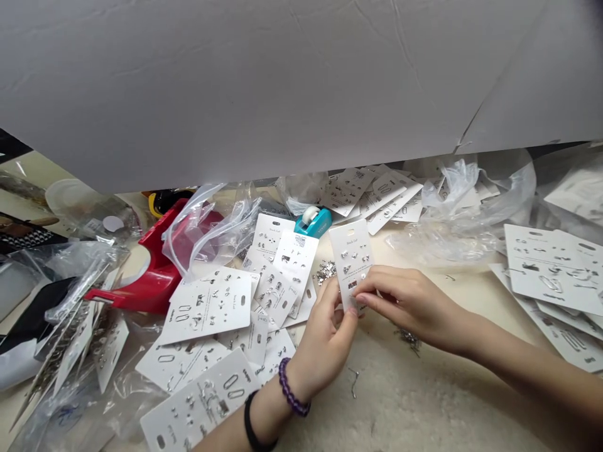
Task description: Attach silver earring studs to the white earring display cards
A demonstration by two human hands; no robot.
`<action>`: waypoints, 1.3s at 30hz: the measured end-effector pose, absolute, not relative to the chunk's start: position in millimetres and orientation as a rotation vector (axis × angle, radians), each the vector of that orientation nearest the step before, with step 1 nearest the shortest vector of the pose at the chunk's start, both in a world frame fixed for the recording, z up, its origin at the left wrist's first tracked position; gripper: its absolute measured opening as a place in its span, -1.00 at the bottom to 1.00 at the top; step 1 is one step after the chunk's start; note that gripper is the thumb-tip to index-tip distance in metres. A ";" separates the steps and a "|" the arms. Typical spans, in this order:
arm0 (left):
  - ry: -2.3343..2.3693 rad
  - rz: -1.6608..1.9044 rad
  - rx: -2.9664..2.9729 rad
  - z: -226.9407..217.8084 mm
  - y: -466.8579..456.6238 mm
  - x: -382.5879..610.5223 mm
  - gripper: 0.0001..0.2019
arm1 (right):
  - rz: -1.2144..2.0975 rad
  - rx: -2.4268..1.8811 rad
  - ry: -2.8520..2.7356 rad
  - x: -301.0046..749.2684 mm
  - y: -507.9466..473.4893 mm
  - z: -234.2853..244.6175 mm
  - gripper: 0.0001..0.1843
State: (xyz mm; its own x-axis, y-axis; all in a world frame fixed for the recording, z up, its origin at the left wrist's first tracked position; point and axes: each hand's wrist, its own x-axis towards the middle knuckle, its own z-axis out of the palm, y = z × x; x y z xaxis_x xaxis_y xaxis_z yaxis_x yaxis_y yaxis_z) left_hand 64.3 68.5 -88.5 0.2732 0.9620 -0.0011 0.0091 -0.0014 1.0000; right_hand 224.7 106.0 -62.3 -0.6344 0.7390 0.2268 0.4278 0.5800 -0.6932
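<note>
My left hand [327, 329], with a purple bead bracelet at its wrist, grips the lower end of a white earring card [351, 254]. The card stands nearly upright and carries several rows of small silver earrings. At its lower right edge, my right hand [400, 301] pinches with thumb and forefinger; anything small between those fingertips is hidden. Behind my left hand lies a heap of tiny metal pieces [326, 271]. Another small dark pile of metal pieces [409, 339] sits under my right hand.
Many earring cards [210, 304] overlap on the left, and a stack of cards [556, 267] lies at right. A red tape dispenser [155, 270], a teal tape dispenser [315, 223] and clear plastic bags [452, 213] surround them. A large white board [282, 94] overhangs the back.
</note>
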 end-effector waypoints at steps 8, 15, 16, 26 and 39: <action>1.046 1.048 1.252 -81.2 66.5 66.1 -0.83 | 0.676 -1.004 -2.387 223.2 102.4 -67.2 -0.82; 0.998 0.967 1.067 -79.4 66.3 65.1 -0.69 | 0.482 -1.022 -2.152 224.1 104.1 -60.3 -0.83; 0.983 0.954 1.026 -79.1 67.0 64.3 -0.67 | 0.511 -1.048 -2.087 227.4 106.9 -56.6 -0.81; 1.120 1.149 0.994 -75.2 73.5 55.8 -0.67 | 0.671 -1.447 -2.209 242.8 137.6 -76.8 -0.78; 0.737 1.262 0.312 -67.4 89.2 41.8 -0.88 | 0.585 -1.450 -2.402 222.0 138.2 -95.9 -0.77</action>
State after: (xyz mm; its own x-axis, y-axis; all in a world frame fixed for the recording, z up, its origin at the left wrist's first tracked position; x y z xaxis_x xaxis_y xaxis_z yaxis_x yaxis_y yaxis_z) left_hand 41.8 89.2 -67.4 0.1166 0.9370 -0.3292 -0.7467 0.3012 0.5930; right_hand 222.0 138.2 -95.9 -0.4599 0.8876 0.0254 0.7763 0.4158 -0.4737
